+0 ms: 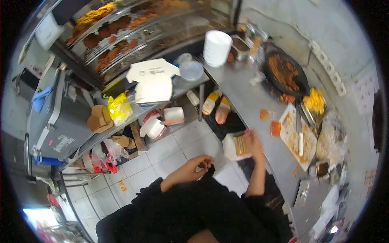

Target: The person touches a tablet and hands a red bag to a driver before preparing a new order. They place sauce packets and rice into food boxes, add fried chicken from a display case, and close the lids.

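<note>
My right hand, slightly blurred, is closed on a white box with a yellow and brown striped patch on its side. The box is over the floor, beside the edge of the metal counter. My left hand is in front of my dark clothing, its fingers curled toward the thumb in a loop. Whether anything small is between those fingertips cannot be made out. Nearest the right hand on the counter are a small orange-red sachet and a stained white cutting board with a white-handled knife.
A black pan of brown food and a tray of yellow food stand along the wall. A white tub is at the counter corner. Flat white cartons lie on the left shelf, below a display case of fried food.
</note>
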The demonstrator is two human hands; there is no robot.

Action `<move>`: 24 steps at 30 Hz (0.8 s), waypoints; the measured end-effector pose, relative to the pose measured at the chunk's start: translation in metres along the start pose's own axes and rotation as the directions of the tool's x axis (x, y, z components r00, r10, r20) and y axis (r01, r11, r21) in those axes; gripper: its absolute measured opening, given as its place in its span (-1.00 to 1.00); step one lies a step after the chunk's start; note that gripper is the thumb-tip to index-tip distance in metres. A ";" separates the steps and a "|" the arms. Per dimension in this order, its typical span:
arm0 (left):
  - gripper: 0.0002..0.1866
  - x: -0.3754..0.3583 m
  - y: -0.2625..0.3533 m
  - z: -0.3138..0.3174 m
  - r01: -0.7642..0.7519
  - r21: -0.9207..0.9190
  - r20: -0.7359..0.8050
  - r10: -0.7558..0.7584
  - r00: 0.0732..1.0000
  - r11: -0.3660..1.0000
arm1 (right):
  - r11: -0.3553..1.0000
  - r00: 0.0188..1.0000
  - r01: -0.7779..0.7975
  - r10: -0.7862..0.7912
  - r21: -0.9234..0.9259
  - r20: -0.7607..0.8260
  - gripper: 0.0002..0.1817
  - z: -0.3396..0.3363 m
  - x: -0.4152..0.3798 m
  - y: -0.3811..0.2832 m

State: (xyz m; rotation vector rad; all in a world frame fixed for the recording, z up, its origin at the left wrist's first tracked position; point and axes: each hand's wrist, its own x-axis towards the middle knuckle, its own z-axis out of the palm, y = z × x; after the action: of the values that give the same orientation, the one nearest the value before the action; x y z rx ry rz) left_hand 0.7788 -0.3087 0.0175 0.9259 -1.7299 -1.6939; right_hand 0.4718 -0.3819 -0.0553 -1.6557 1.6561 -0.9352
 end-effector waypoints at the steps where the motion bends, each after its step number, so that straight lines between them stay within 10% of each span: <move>1: -0.41 -0.004 -0.003 -0.001 -0.009 -0.016 -0.100 0.008 0.995 1.000 | 0.923 0.975 0.138 -0.063 -0.358 0.214 -0.72 0.035 -0.013 0.040; 3: -0.38 -0.009 -0.004 -0.012 -0.207 -0.158 -0.352 0.141 0.925 0.965 | 0.977 0.829 0.189 -0.103 -0.102 0.550 -0.70 0.108 -0.048 0.024; 5: -0.41 -0.016 0.006 -0.042 -0.392 -0.129 -0.560 0.260 0.787 0.911 | 0.997 0.321 0.014 -0.079 0.079 0.944 -0.61 0.146 -0.062 0.017; 6: -0.43 -0.022 0.013 -0.068 -0.467 -0.069 -0.628 0.325 0.707 0.882 | 0.932 0.087 -0.261 0.283 -0.252 0.955 -0.56 0.142 -0.055 -0.061; 7: -0.46 -0.032 0.022 -0.097 -0.529 -0.007 -0.686 0.381 0.620 0.848 | 0.881 0.049 -0.389 0.313 -0.270 0.949 -0.55 0.158 -0.048 -0.065; 10: -0.84 -0.075 0.088 -0.234 -0.749 0.153 -0.797 0.528 0.292 0.645 | 0.957 0.502 0.283 -0.091 -0.064 0.860 -0.56 0.185 -0.007 -0.088; 11: -0.86 -0.098 0.126 -0.276 -0.460 0.602 -0.667 0.728 0.160 0.653 | 0.876 0.645 0.469 -0.254 -0.111 0.721 -0.58 0.195 0.007 -0.088; 12: -0.84 -0.102 0.165 -0.313 -0.388 0.699 -0.654 0.756 -0.010 0.600 | 0.903 0.705 0.417 -0.252 -0.100 0.663 -0.60 0.193 0.014 -0.111; 14: -0.69 -0.106 0.237 -0.376 -0.323 0.778 -0.585 0.809 -0.060 0.538 | 0.952 0.812 0.302 -0.226 -0.056 0.538 -0.62 0.184 0.018 -0.175; 15: -0.51 -0.100 0.268 -0.405 -0.272 0.869 -0.456 0.881 -0.123 0.412 | 0.973 0.814 0.229 -0.208 0.029 0.543 -0.64 0.183 0.016 -0.191; 17: -0.18 -0.089 0.308 -0.455 0.415 0.812 -0.284 0.899 -0.333 0.410 | 0.975 0.770 0.153 -0.220 0.162 0.599 -0.65 0.192 0.008 -0.179; 20: -0.21 -0.069 0.331 -0.498 0.010 0.764 -0.605 0.722 -0.337 0.645 | 0.982 0.693 0.070 -0.175 0.176 0.699 -0.63 0.200 -0.018 -0.147; 24: -0.18 -0.062 0.301 -0.470 -0.214 0.803 -0.596 0.761 -0.255 0.557 | 0.999 0.701 -0.032 -0.007 0.042 0.713 -0.62 0.184 -0.059 -0.109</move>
State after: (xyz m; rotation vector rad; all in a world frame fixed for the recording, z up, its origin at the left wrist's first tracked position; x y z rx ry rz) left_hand 1.1541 -0.5606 0.3515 0.8667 -0.9981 0.2476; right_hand 0.6868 -0.3312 -0.0729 -1.6652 1.0784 -0.2323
